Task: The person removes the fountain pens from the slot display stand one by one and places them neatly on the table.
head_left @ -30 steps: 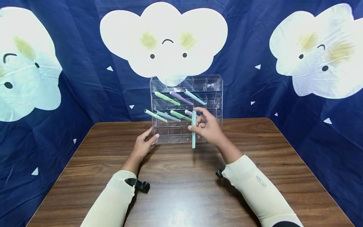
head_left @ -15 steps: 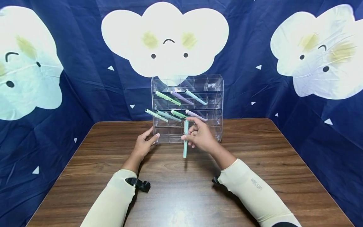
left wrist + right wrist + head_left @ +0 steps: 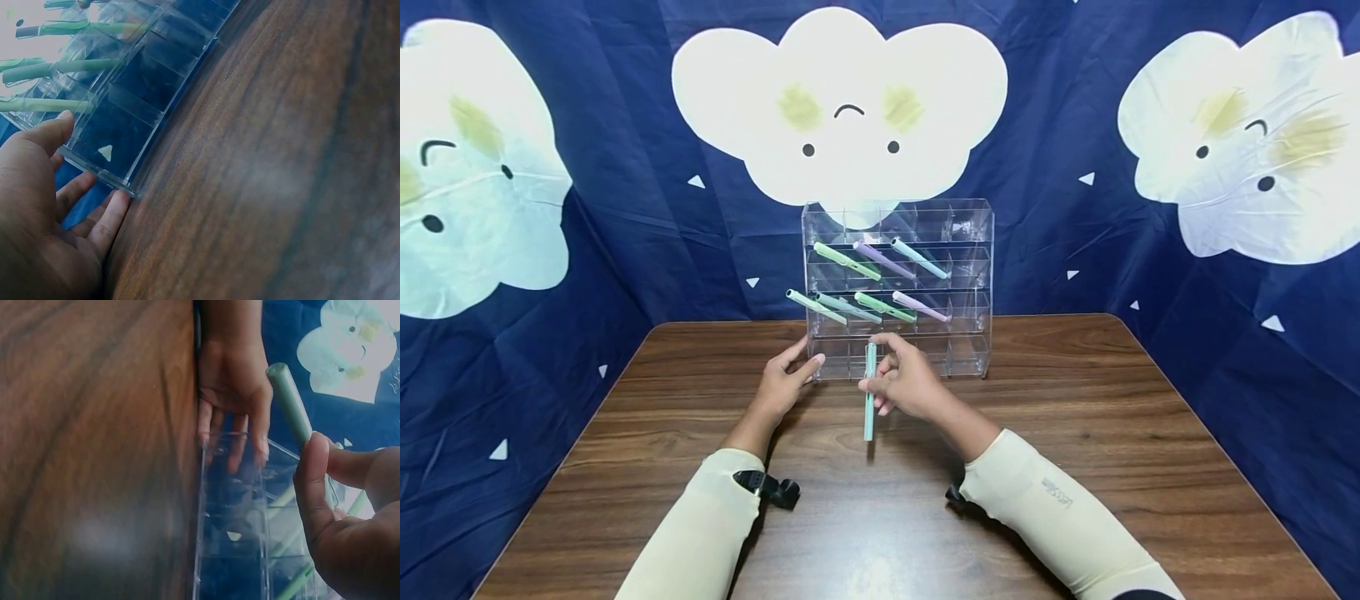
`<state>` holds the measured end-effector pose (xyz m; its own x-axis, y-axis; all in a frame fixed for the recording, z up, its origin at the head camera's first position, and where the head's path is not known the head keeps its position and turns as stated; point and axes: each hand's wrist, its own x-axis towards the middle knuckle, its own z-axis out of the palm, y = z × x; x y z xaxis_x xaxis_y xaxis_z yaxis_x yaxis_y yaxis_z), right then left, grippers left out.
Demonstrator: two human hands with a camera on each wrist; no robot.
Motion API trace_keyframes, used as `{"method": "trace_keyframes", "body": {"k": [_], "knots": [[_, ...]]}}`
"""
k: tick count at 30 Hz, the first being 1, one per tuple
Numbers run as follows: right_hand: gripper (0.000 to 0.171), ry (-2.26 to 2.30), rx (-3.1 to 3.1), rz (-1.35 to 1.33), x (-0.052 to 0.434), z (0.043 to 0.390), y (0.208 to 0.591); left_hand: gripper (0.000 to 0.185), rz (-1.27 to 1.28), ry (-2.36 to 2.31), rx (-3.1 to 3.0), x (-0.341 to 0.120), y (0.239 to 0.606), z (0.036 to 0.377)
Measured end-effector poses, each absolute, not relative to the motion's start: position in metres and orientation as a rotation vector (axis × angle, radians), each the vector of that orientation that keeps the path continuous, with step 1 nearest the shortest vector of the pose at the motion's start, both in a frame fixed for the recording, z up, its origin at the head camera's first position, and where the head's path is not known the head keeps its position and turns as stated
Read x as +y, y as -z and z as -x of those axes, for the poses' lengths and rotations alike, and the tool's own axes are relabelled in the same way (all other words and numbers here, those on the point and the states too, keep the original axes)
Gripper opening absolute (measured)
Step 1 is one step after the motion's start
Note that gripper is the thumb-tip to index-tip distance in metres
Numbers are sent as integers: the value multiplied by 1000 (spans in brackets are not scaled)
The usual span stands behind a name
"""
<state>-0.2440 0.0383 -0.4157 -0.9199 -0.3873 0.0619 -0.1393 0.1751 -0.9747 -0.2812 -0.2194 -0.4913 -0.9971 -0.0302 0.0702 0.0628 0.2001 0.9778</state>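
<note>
My right hand [image 3: 912, 385] pinches a pale teal pen [image 3: 868, 421] between thumb and fingers, holding it nearly upright before the lowest tier of a transparent tiered rack [image 3: 972, 348]. The right wrist view shows one end of this pen [image 3: 290, 400] sticking out past the thumb. My left hand [image 3: 781, 385] touches the rack's left side near its base, fingers fairly straight; in the left wrist view its fingertips [image 3: 119, 199] meet the bottom corner. Slanted pens lie in two tiers: light green [image 3: 847, 260], purple [image 3: 884, 259] and light blue [image 3: 920, 257] above, several others [image 3: 885, 307] below.
The rack stands at the back of a brown wood-grain table [image 3: 880, 517]. Behind it hangs a dark blue cloth [image 3: 1045, 225] with white cloud shapes [image 3: 842, 83]. Clear dividers split each tier into compartments.
My right hand has moved left and down with the teal pen, from in front of the second-lowest tier to the lowest one. My left hand stays at the rack's side.
</note>
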Motion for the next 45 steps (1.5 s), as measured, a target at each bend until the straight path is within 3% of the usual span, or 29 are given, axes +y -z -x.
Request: {"method": "trace_keyframes", "body": {"k": [14,45], "knots": [[70,1491,2313,553,14,248,438,66,47,1910,-2382,-220,494,282],[54,1336,2295,476,1,245,462,64,62,1924,-2398,-220,493,282]]}}
